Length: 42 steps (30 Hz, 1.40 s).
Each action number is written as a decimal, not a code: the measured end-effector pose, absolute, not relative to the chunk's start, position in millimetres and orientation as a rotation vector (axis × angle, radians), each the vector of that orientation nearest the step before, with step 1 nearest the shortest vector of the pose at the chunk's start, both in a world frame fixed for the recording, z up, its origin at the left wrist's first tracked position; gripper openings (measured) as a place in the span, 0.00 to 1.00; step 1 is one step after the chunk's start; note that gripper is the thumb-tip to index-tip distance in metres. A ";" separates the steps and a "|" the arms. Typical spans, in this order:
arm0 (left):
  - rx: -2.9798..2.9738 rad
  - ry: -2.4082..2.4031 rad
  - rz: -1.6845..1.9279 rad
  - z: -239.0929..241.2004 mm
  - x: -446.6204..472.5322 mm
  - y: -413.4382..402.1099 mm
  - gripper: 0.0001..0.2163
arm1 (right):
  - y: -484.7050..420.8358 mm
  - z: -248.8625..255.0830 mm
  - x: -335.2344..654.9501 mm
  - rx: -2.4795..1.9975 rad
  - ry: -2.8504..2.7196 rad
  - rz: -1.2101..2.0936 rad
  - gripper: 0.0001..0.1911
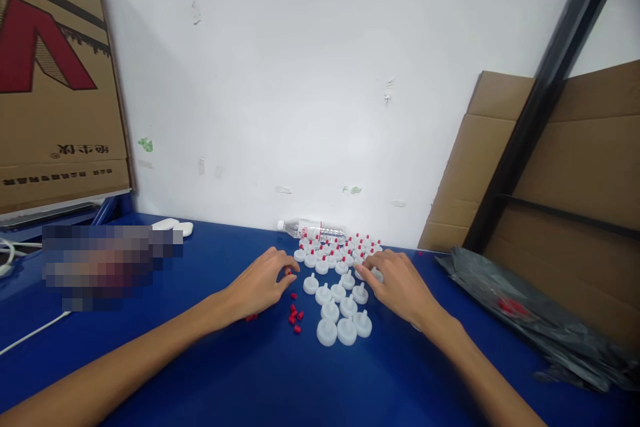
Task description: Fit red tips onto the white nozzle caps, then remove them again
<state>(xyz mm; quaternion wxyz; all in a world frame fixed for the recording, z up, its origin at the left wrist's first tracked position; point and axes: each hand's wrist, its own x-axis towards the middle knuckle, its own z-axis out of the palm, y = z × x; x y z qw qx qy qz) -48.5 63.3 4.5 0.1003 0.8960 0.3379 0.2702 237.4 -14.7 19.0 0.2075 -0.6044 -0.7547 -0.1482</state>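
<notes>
Several white plastic caps (340, 310) lie in rows on the blue table (260, 373); those at the back carry small red tips (345, 250). A few loose red plugs (296, 317) lie in front of my left hand. My left hand (263, 285) rests on the table with fingers curled, pinching a small red plug at its fingertips. My right hand (395, 283) is at the right side of the caps, fingers bent and pinched on a white cap.
A clear plastic bottle (313, 230) lies against the white wall behind the caps. Cardboard boxes stand at left (55, 93) and right (565, 200). Black plastic bags (530, 320) lie at the right. White cables (30, 333) and a blurred patch sit at the left.
</notes>
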 end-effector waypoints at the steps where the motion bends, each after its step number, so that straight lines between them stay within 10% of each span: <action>1: 2.640 0.997 0.791 3.6 -49.0 64.5 0.09 | -13.8 18.3 237.8 -1.697 -2.079 -0.443 0.20; 33: 2.957 0.467 0.862 18.9 -30.3 21.8 0.13 | -40.8 15.3 181.0 -0.894 -2.311 -0.363 0.09; 42: 2.822 0.821 0.957 26.7 -48.6 42.1 0.17 | -14.4 23.3 240.0 -1.336 -2.112 -0.526 0.08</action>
